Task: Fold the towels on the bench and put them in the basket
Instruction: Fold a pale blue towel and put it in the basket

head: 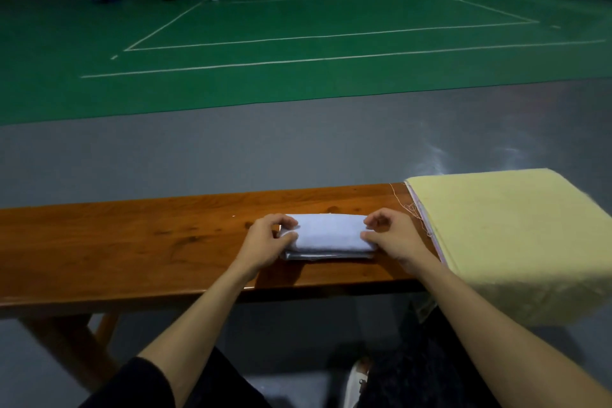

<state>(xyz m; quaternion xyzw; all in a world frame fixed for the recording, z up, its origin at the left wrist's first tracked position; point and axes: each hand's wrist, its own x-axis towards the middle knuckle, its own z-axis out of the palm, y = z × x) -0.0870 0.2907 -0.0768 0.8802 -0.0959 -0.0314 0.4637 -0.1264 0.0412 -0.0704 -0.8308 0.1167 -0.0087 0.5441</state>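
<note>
1. The white towel (pixel 328 235) lies folded on the desk (pixel 132 242).
2. My left hand (pixel 268 242) and right hand (pixel 394 238) each pinch one end.
3. I judge it best to square the edges, then lift it level.
4. I see no basket.

towel (pixel 329 235) on bench (pixel 132 242), left of cloth (pixel 516 232).

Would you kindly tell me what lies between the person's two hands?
The folded white towel, seen in the head view, with the left hand and right hand each gripping one end.
</note>
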